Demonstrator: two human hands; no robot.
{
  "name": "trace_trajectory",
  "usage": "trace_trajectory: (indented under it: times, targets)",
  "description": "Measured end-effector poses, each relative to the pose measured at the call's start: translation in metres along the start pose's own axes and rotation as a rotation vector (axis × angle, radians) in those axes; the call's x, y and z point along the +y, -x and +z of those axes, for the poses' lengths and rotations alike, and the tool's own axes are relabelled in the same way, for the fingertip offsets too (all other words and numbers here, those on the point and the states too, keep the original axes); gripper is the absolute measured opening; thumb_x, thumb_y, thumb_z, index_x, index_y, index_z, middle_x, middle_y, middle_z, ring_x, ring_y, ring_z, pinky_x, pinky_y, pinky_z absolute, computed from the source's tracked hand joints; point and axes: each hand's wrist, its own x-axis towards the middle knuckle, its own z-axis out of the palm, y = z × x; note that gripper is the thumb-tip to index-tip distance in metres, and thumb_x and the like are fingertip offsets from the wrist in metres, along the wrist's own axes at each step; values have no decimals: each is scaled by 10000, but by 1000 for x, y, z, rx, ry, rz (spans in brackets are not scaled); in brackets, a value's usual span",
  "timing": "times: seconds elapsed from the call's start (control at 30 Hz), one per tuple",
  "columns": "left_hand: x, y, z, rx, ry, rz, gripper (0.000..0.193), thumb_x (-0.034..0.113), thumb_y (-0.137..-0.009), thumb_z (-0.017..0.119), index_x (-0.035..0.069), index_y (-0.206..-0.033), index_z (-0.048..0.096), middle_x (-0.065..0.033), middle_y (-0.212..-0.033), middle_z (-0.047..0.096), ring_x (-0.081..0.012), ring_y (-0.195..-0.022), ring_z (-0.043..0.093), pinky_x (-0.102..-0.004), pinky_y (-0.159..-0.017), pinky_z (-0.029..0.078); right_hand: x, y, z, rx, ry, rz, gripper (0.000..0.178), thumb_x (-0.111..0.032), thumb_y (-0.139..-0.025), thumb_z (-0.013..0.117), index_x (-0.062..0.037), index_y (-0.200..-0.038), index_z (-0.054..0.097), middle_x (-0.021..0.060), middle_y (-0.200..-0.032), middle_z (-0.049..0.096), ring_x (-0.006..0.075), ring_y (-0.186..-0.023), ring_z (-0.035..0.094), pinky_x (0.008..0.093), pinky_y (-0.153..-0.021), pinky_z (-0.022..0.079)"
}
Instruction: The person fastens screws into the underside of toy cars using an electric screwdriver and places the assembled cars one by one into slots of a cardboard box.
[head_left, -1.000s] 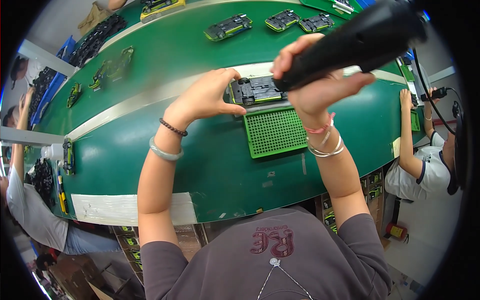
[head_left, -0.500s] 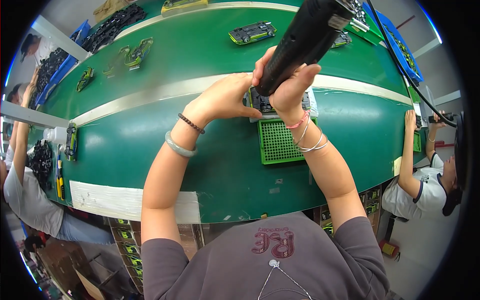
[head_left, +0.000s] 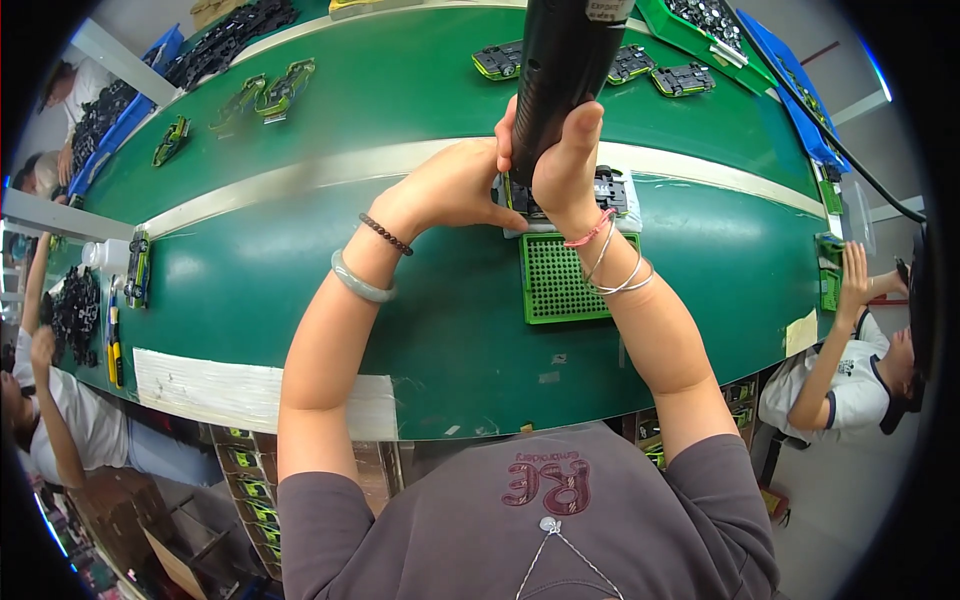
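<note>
My right hand [head_left: 566,165] is wrapped round a black, thick-handled electric screwdriver [head_left: 567,75], held nearly upright. Its lower end points down at an upturned toy car [head_left: 612,190] with a black underside, and the tip is hidden by my hand. At the car's left end is my left hand [head_left: 450,188], its thumb along the near side and the other fingers out of sight behind, gripping it. White padding [head_left: 630,215] lies beneath the car. Right below it sits a green tray [head_left: 567,282] with rows of small holes.
Beyond a pale rail [head_left: 330,178], upturned toy cars [head_left: 683,79] and green car shells [head_left: 288,88] lie on green surface. A green bin [head_left: 700,30] of small parts stands far right. Co-workers sit at both sides. Yellow-handled tools [head_left: 115,350] lie left.
The screwdriver has swung to the left and stands more upright, my right hand shifting left with it. My left hand stays at the car. The co-workers' arms have moved.
</note>
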Motion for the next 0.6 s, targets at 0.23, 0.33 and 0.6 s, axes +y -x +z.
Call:
trace_trajectory:
  times: [0.23, 0.33, 0.6]
  targets:
    - [7, -1, -3, -60, -20, -30, 544, 236, -574, 810, 15, -1001, 554, -182, -964, 608, -352, -937, 562, -383, -805, 463, 2, -2, -2, 54, -189, -50, 728, -706, -796, 401, -1, -656, 514, 39, -533, 522, 99, -446, 515, 220, -402, 382]
    - [-7, 3, -3, 99, 122, -10, 562, 219, -612, 804, 14, -1070, 551, -140, -1002, 619, -271, -975, 583, -354, -881, 435, -20, 2, -22, 89, -321, -61, 939, -880, -662, 195, -2, -788, 503, 82, -574, 519, 159, -458, 506, 262, -438, 416]
    - [-7, 17, -116, 297, 361, -186, 508, 110, -710, 711, 7, -1157, 493, -63, -1026, 593, -142, -931, 562, -289, -840, 457, -52, 92, -159, 374, -148, -90, 959, -919, -597, 217, -20, -827, 461, 78, -593, 512, 158, -492, 504, 260, -451, 412]
